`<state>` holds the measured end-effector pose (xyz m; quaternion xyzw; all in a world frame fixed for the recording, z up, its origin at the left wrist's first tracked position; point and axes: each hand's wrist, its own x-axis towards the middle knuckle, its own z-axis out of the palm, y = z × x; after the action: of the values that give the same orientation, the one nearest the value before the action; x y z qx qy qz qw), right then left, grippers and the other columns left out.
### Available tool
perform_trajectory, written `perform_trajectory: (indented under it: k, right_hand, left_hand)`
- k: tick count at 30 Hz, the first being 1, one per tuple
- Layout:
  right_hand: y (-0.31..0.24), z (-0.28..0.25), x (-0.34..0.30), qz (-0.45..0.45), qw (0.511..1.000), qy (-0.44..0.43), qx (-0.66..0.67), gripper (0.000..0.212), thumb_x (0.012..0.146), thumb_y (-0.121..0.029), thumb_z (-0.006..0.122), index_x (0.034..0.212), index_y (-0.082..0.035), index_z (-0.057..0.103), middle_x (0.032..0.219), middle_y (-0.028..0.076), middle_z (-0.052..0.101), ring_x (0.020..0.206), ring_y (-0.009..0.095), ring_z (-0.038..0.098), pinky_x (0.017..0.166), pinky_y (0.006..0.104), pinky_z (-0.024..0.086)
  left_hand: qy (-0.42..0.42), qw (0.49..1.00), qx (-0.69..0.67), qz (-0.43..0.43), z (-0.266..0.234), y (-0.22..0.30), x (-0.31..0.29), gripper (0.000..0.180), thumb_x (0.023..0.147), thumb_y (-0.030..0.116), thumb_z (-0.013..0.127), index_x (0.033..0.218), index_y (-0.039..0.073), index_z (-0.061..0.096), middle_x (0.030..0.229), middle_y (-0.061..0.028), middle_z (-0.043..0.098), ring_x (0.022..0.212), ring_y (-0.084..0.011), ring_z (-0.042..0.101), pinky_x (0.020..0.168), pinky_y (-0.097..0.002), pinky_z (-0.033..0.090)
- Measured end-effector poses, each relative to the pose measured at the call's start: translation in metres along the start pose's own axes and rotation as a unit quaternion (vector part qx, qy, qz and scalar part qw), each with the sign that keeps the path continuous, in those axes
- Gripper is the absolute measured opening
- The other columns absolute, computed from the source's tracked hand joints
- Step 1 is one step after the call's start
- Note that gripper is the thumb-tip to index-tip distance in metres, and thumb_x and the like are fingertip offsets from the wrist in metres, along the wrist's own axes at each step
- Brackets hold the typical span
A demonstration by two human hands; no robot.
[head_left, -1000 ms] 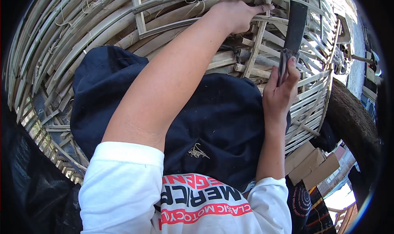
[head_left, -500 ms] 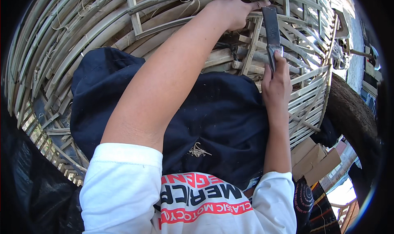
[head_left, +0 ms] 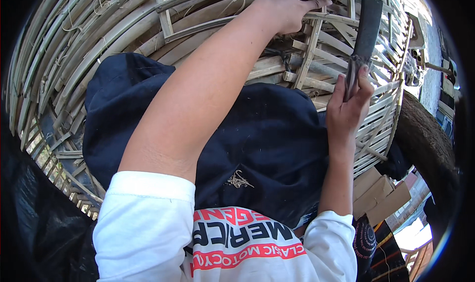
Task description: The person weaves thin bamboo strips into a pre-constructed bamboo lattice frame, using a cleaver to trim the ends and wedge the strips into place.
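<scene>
My right hand (head_left: 349,106) is closed around the handle of a chopping knife (head_left: 367,29). Its dark, broad blade points up and away, raised over the frame's right part. My left hand (head_left: 282,14) reaches to the far side and lies over a split bamboo strip (head_left: 210,30) of the woven bamboo frame. Its lower fingers curl around the strip, while a finger stretches to the right toward an upright bamboo slat (head_left: 312,47). Knife and left hand are apart. Dark cloth (head_left: 262,138) covers my lap, with a little clump of pale shavings (head_left: 240,179) on it.
Curved bamboo strips (head_left: 94,39) bend around the far and left sides. A thick brown log (head_left: 423,128) stands at the right, near cardboard boxes (head_left: 381,193). Black plastic sheeting (head_left: 49,227) lies at the lower left.
My right hand has moved the knife to the right, away from the left hand and the slat where its blade was. The left hand has shifted slightly right.
</scene>
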<state>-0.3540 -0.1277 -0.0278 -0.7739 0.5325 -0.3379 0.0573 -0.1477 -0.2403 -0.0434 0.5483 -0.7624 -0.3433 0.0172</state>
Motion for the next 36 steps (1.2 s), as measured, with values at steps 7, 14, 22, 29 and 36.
perform_trajectory:
  k: [7, 14, 22, 29, 36]
  right_hand:
    - [-0.016, -0.017, -0.031, 0.222, 0.965, -0.067, 0.119, 0.046, 0.084, 0.000, 0.062, 0.125, -0.004, 0.042, 0.084, 0.011, 0.058, 0.068, 0.019, 0.059, 0.062, 0.0327, 0.046]
    - [-0.006, -0.048, -0.063, 0.349, 0.916, -0.186, 0.061, 0.023, 0.083, -0.017, 0.069, 0.090, 0.001, 0.056, 0.065, 0.013, 0.054, 0.059, 0.020, 0.050, 0.062, 0.0353, 0.044]
    - [-0.047, -0.065, -0.023, 0.191, 0.975, -0.097, 0.056, 0.025, 0.084, -0.016, 0.070, 0.098, 0.000, 0.057, 0.064, 0.015, 0.060, 0.056, 0.024, 0.061, 0.057, 0.0351, 0.047]
    - [0.007, -0.051, -0.026, 0.227, 0.948, -0.188, -0.119, 0.026, 0.087, -0.019, 0.065, 0.097, 0.003, 0.057, 0.068, 0.020, 0.061, 0.063, 0.037, 0.062, 0.062, 0.0370, 0.049]
    - [0.014, -0.040, -0.029, 0.204, 0.959, -0.167, -0.106, 0.023, 0.088, -0.017, 0.065, 0.096, 0.003, 0.057, 0.068, 0.019, 0.062, 0.063, 0.033, 0.066, 0.062, 0.0398, 0.050]
  left_hand:
    - [0.094, 0.995, -0.033, -0.005, 0.025, -0.007, -0.001, 0.086, 0.080, 0.005, 0.052, 0.147, 0.051, 0.026, 0.108, -0.0170, 0.069, 0.092, -0.0309, 0.070, 0.084, -0.0440, 0.057]
    - [0.148, 0.989, 0.010, 0.026, 0.028, -0.008, 0.006, 0.093, 0.079, -0.001, 0.051, 0.149, 0.049, 0.018, 0.089, -0.0212, 0.069, 0.075, -0.0350, 0.069, 0.070, -0.0478, 0.058]
    - [0.123, 0.992, -0.010, -0.002, 0.020, -0.005, -0.002, 0.081, 0.084, 0.006, 0.048, 0.149, 0.047, 0.024, 0.101, -0.0215, 0.068, 0.090, -0.0371, 0.069, 0.080, -0.0498, 0.057]
    - [0.118, 0.993, -0.012, 0.018, 0.021, -0.005, 0.001, 0.089, 0.082, 0.002, 0.050, 0.149, 0.051, 0.020, 0.094, -0.0202, 0.069, 0.084, -0.0352, 0.070, 0.077, -0.0495, 0.057]
    - [0.112, 0.993, -0.026, 0.022, 0.026, -0.009, 0.004, 0.088, 0.082, 0.001, 0.047, 0.148, 0.051, 0.021, 0.097, -0.0194, 0.069, 0.083, -0.0357, 0.069, 0.076, -0.0495, 0.057]
